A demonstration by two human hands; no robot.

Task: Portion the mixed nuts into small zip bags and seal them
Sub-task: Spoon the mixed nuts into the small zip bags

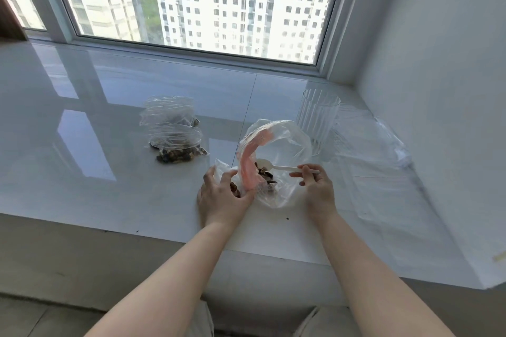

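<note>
Scooping step: right hand grips spoon inside large bag; left hand fingers hold small bag. Next, probably transfer nuts.

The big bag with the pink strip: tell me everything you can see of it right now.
The big bag is clear, thin, crinkled plastic with a pink zip strip curving round its wide-open mouth. It lies on the glossy white sill, mouth facing the person. A few dark mixed nuts sit inside near the strip. The left hand holds its left edge by the strip; the right hand pinches a white plastic spoon whose bowl reaches inside.
</note>
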